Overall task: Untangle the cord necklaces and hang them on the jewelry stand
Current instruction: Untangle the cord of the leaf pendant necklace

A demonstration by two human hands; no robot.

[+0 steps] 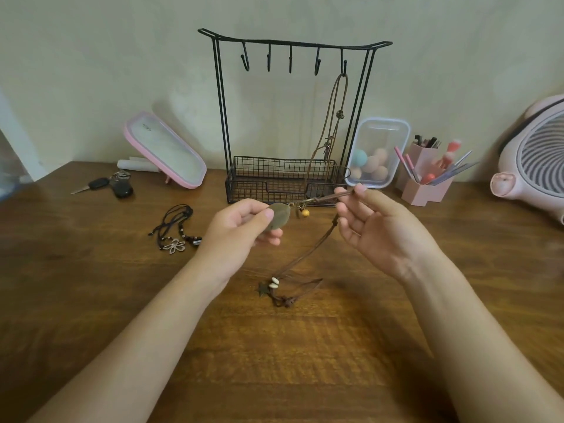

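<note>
Pinching the flat bronze leaf pendant (278, 220), the left hand (241, 228) is holding it up while the right hand (377, 225) is pinching its thin brown cord (327, 198).

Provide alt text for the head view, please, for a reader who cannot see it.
Two hands hold a brown cord necklace above a wooden table: the left hand pinches its bronze pendant, the right hand pinches the cord. Behind, a black jewelry stand carries one brown necklace on its rightmost hook; a black necklace lies at left.
</note>
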